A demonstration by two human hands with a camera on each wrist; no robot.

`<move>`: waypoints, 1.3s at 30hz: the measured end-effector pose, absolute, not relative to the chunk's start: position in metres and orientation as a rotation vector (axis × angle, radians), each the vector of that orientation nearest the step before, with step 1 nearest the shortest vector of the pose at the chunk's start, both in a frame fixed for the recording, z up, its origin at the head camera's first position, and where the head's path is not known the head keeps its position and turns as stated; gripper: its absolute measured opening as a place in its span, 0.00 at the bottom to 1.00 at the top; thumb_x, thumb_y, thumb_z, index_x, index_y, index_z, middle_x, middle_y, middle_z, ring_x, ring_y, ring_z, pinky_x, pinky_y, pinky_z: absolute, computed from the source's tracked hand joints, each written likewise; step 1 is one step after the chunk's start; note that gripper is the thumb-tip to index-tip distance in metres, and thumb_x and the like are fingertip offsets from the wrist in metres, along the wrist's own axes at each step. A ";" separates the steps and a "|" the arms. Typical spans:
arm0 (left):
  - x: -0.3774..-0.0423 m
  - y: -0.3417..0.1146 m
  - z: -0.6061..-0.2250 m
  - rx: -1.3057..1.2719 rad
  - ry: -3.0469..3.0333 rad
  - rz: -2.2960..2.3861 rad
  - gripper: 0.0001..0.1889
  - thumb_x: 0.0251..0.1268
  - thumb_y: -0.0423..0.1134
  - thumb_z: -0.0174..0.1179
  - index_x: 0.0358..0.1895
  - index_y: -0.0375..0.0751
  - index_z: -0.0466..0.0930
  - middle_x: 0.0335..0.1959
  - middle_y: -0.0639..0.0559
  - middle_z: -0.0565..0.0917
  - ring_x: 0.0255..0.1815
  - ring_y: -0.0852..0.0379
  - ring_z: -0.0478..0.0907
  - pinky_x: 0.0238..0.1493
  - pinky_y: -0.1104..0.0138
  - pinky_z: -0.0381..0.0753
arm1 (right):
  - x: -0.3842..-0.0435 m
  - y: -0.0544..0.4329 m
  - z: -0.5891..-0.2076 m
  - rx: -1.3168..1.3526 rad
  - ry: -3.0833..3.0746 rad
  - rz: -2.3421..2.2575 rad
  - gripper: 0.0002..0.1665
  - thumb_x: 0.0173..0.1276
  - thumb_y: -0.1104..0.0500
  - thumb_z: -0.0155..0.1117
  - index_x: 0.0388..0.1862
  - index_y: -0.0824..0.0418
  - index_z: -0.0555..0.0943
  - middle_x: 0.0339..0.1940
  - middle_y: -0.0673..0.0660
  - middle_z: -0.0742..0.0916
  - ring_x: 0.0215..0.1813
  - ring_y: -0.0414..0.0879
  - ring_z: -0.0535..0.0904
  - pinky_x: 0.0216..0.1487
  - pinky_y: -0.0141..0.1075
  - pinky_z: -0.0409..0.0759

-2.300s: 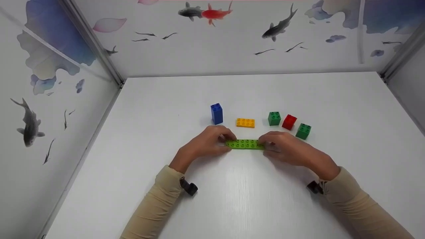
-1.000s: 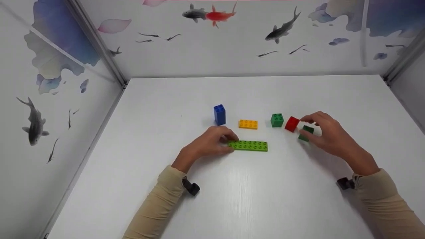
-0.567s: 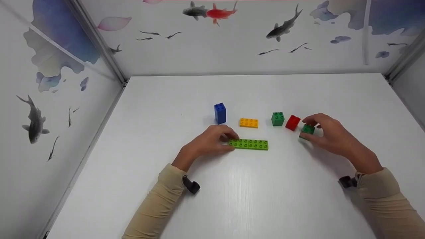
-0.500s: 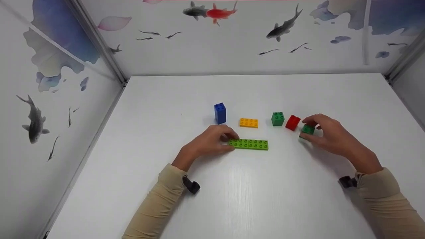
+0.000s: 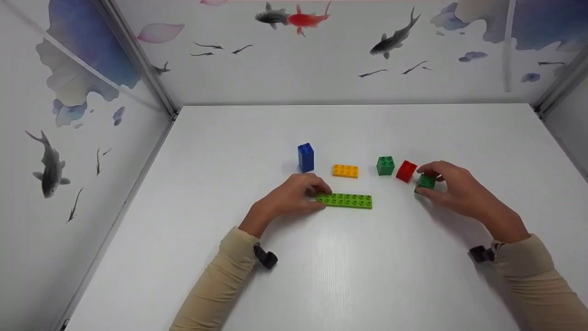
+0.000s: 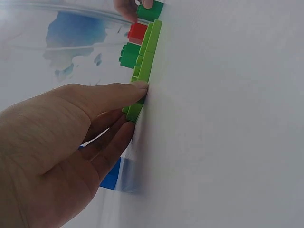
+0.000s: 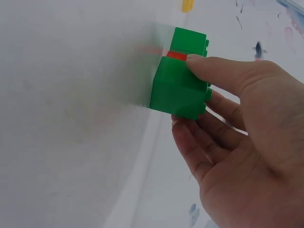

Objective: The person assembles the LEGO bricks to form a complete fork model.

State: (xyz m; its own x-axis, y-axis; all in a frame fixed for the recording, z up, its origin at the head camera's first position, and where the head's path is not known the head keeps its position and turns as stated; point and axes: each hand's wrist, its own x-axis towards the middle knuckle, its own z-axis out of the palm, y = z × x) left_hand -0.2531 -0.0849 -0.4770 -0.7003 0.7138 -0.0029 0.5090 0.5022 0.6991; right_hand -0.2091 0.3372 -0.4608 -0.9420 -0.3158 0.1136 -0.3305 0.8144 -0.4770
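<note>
My left hand [image 5: 291,195] pinches the left end of a light green strip [image 5: 351,200], which looks like two studded toy plates laid end to end flat on the table. In the left wrist view, the thumb lies on one long side of the strip [image 6: 148,59] and fingers are at the other. My right hand [image 5: 452,187] pinches a dark green toy brick [image 5: 426,182] between thumb and fingers. Seen from the right wrist, this brick [image 7: 178,90] stands upright on the table, its studs toward the palm.
Left of the held brick are a red brick [image 5: 406,171], tilted, and another green brick [image 5: 385,166]. A yellow plate [image 5: 345,171] lies behind the strip, with a tall blue brick [image 5: 306,157] to its left. Printed walls [image 5: 294,78] stand along the white table's [image 5: 340,266] back and sides.
My right hand has let go of the light green strip's right end, moved right, and taken the dark green brick between thumb and fingers. The left hand has stayed on the strip.
</note>
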 end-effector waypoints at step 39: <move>-0.253 -0.087 -0.478 1.052 2.441 1.048 0.16 0.72 0.36 0.73 0.60 0.44 0.88 0.55 0.53 0.89 0.56 0.59 0.85 0.64 0.66 0.85 | -0.205 0.300 -0.460 0.752 -2.820 0.819 0.28 0.64 0.63 0.83 0.63 0.58 0.86 0.51 0.49 0.90 0.51 0.44 0.85 0.52 0.32 0.88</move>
